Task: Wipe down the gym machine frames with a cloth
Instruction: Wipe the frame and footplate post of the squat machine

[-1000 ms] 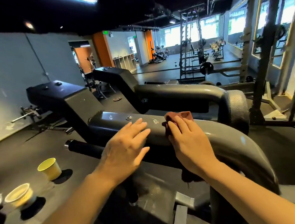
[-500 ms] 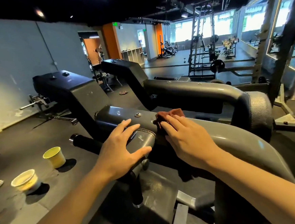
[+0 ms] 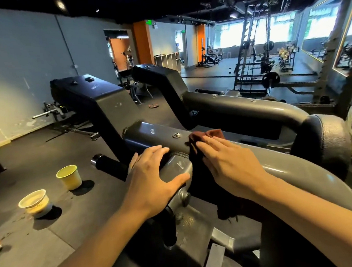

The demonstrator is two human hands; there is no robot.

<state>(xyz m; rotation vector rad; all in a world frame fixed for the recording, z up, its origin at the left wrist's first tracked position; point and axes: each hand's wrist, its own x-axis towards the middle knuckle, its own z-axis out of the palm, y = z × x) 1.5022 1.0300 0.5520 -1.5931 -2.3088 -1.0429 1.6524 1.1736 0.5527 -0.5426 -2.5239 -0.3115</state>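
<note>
Open dark rubber floor (image 3: pixel 46 152) spreads wide to the left of the grey curved steel machine frame (image 3: pixel 295 166), broken only by a yellow paper cup (image 3: pixel 69 177) and a white paper bowl (image 3: pixel 34 201) standing near each other. Beside the frame, a black foam-gripped handle bar (image 3: pixel 110 166) juts out leftward into that space. Ahead, the black angular frame arm (image 3: pixel 96 97) and black padded roller (image 3: pixel 327 142) block passage.

The machine frame (image 3: pixel 242 107) was painted metal with a smooth, semi-gloss grey finish (bolt heads bare and shiny). The cloth (image 3: pixel 211 134) was soft, matt, reddish-brown fabric. The roller pad (image 3: pixel 327 140) appeared as black, grained vinyl. The floor (image 3: pixel 31 157) was matt, dark rubber. The cups (image 3: pixel 69 177) looked like paper.
</note>
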